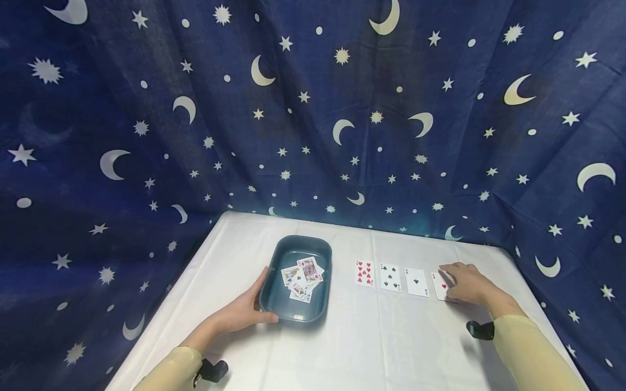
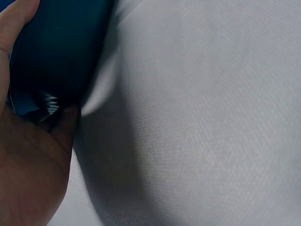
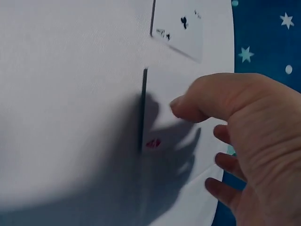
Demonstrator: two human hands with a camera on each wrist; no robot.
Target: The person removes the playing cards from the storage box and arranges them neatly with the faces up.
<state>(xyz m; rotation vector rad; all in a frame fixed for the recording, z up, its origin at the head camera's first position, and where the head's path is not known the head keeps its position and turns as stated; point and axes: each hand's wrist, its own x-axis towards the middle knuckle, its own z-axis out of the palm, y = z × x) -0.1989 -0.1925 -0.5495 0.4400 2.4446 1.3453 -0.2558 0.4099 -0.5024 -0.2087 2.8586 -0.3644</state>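
At its left side, my left hand (image 1: 244, 309) holds a dark teal tray (image 1: 266, 304); the thumb is at the near corner and the fingers along the left wall. Several face cards (image 1: 304, 278) lie overlapping, face up, inside it. In the left wrist view, fingers curve against the tray's dark wall (image 2: 61, 52). Over on the right, my right hand (image 1: 469, 282) is above an ace of hearts (image 1: 438, 286), partly covering it. The right wrist view has its fingers loosely bent, close over that card (image 3: 160, 84), which lies in the hand's shadow.
Left of the ace of hearts lie an ace of clubs (image 1: 417, 283), a spades card (image 1: 390, 277) and a hearts card (image 1: 364, 273) with several pips, forming a spaced row. A white cloth (image 1: 352, 347) covers the table. Behind hangs a blue star-and-moon curtain (image 1: 313, 136).
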